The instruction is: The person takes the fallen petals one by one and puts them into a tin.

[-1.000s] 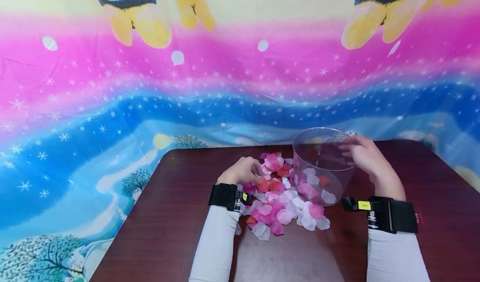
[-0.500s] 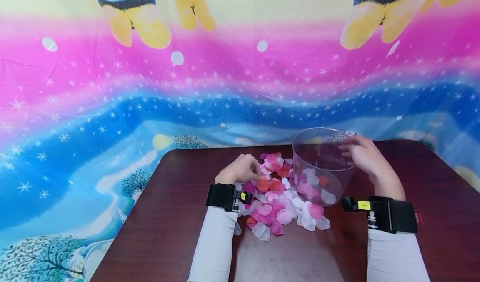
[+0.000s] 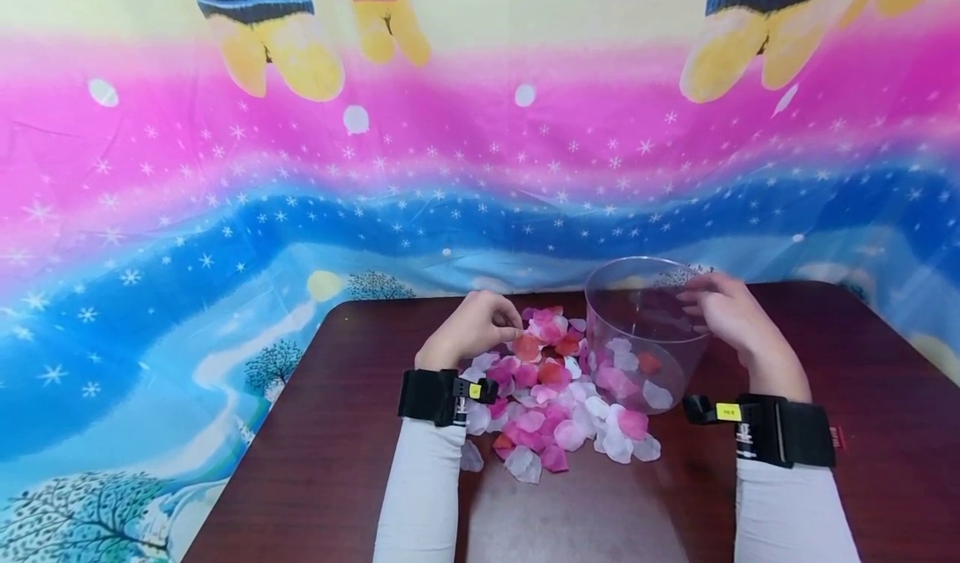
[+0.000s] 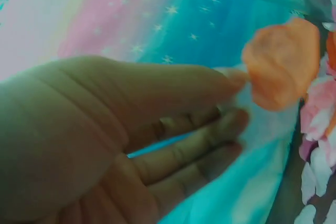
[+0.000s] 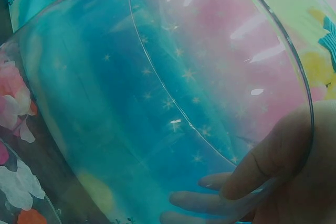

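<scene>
My left hand [image 3: 471,330] is over the left side of a heap of artificial flower petals [image 3: 551,413] in pink, white and red. Between its thumb and forefinger it pinches an orange-red petal [image 4: 283,64], and something pale shows just behind that petal. The other fingers are loosely bent. A clear plastic bucket [image 3: 637,338] stands at the heap's right, slightly tilted in the head view. My right hand [image 3: 731,313] grips its right side at the rim [image 5: 307,87], with fingers seen through the wall. Several petals show through the bucket's lower part; which lie inside I cannot tell.
Everything stands on a dark reddish-brown table [image 3: 337,463]. Behind its far edge hangs a printed cloth [image 3: 450,171] with snowflakes and cartoon figures. One white petal [image 3: 471,456] lies apart at the heap's near left.
My left hand has risen and drawn slightly left from the heap, bringing an orange-red petal up at its fingertips. The right hand and the bucket have stayed in place.
</scene>
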`<state>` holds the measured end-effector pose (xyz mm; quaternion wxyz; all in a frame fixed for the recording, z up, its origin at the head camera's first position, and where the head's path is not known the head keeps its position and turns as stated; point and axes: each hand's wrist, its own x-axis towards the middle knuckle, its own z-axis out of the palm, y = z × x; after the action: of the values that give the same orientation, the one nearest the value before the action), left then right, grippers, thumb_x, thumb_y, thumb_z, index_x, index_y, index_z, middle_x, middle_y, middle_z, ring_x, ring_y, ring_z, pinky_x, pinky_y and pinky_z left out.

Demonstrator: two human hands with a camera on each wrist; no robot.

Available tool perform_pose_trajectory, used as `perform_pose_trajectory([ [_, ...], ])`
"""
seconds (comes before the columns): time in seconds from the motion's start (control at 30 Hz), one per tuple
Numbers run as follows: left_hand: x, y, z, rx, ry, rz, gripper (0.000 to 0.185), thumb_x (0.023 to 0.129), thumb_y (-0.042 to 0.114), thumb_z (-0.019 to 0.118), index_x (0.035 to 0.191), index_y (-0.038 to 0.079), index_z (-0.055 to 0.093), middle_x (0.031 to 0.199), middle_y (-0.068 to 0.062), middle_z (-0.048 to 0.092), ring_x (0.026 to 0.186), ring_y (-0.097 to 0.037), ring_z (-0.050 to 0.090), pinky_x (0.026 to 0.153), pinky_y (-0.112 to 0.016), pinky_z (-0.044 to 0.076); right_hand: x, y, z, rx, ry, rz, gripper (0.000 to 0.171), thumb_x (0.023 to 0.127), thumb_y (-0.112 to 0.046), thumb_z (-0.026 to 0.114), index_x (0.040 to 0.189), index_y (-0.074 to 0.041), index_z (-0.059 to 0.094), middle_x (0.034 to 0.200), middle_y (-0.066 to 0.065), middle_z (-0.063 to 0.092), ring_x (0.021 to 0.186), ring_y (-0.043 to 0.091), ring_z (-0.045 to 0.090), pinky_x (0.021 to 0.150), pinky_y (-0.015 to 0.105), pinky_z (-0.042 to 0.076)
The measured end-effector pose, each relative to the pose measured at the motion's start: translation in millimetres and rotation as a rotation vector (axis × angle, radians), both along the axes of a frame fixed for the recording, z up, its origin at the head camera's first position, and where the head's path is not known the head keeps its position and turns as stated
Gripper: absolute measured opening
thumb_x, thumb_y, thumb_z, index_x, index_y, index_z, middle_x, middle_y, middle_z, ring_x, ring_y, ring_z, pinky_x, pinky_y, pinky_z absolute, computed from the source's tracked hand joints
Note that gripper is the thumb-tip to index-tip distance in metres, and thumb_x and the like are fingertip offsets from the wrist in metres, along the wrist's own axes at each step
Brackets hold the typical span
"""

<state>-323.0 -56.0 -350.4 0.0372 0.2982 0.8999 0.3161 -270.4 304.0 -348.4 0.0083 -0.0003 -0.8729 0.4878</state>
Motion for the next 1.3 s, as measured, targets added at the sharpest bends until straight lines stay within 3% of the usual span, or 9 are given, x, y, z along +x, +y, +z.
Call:
perform_pose_trajectory([
  [0.07,0.5,0.6,1.6,0.047,0.027,-0.001,0.004,0.094,0.012,0.075,0.096,0.011,0.079,0.086,0.002,0.072,0.078,-0.011,0.067,0.073,-0.027,0.054,0.2,0.0,-0.8,0.004,-0.003,0.002,0.055,0.102,-0.007,0.024,0.154,0.012,0.024,0.149,0.039,0.038,0.133,0.056,0.043,0.105,0.065,0.041],
  [0.17,0.9,3.4,4.2,0.200,0.095,-0.008,0.005,0.094,0.011,0.075,0.097,0.010,0.079,0.092,0.002,0.071,0.079,-0.008,0.067,0.074,-0.026,0.055,0.2,0.1,-0.5,-0.003,-0.011,0.005,0.054,0.104,-0.009,0.024,0.154,0.012,0.024,0.150,0.039,0.038,0.133,0.056,0.043,0.106,0.065,0.041],
  [0.4,8.6,28.1,16.5,0.711,0.344,-0.070,0.007,0.094,0.006,0.074,0.099,0.003,0.077,0.099,-0.007,0.070,0.095,-0.016,0.068,0.090,-0.030,0.057,-0.5,0.0,1.1,-0.008,-0.014,-0.001,0.057,0.100,-0.006,0.025,0.154,0.012,0.024,0.150,0.039,0.038,0.134,0.055,0.043,0.106,0.065,0.041],
  [0.53,18.8,52.0,19.6,0.835,0.437,-0.075,0.010,0.095,0.007,0.073,0.101,0.001,0.077,0.100,-0.010,0.069,0.097,-0.020,0.068,0.088,-0.031,0.058,0.1,0.2,-0.3,-0.003,-0.018,-0.008,0.055,0.102,-0.007,0.025,0.154,0.012,0.024,0.150,0.039,0.038,0.133,0.056,0.043,0.106,0.065,0.041],
  [0.7,29.7,80.6,15.0,0.740,0.515,-0.034,0.011,0.096,0.012,0.072,0.102,0.004,0.078,0.100,-0.006,0.070,0.099,-0.015,0.066,0.085,-0.026,0.056,0.2,-0.2,-0.5,0.008,-0.020,-0.011,0.055,0.102,-0.008,0.025,0.154,0.011,0.026,0.149,0.038,0.039,0.133,0.055,0.044,0.106,0.064,0.041],
  [0.9,37.7,101.8,8.0,0.565,0.524,-0.028,0.008,0.096,0.010,0.072,0.101,0.006,0.078,0.098,-0.002,0.070,0.094,-0.011,0.065,0.080,-0.019,0.053,-1.2,-0.5,2.0,-0.007,-0.011,-0.005,0.056,0.102,-0.008,0.025,0.154,0.011,0.025,0.149,0.039,0.039,0.132,0.055,0.045,0.106,0.065,0.041],
  [1.13,41.1,105.8,1.8,0.413,0.509,-0.064,0.010,0.098,0.010,0.070,0.104,0.007,0.077,0.102,-0.001,0.069,0.083,-0.009,0.059,0.071,-0.016,0.049,0.0,-0.9,0.6,-0.002,-0.018,-0.008,0.055,0.102,-0.008,0.025,0.153,0.012,0.025,0.149,0.039,0.039,0.133,0.055,0.044,0.106,0.064,0.041],
  [1.3,38.1,101.7,3.8,0.357,0.468,-0.137,0.017,0.098,0.010,0.071,0.114,0.006,0.074,0.114,-0.002,0.069,0.096,-0.011,0.062,0.078,-0.023,0.054,0.6,-0.8,2.7,0.000,-0.010,0.000,0.054,0.105,-0.012,0.024,0.153,0.012,0.026,0.148,0.039,0.039,0.133,0.056,0.044,0.106,0.064,0.042],
])
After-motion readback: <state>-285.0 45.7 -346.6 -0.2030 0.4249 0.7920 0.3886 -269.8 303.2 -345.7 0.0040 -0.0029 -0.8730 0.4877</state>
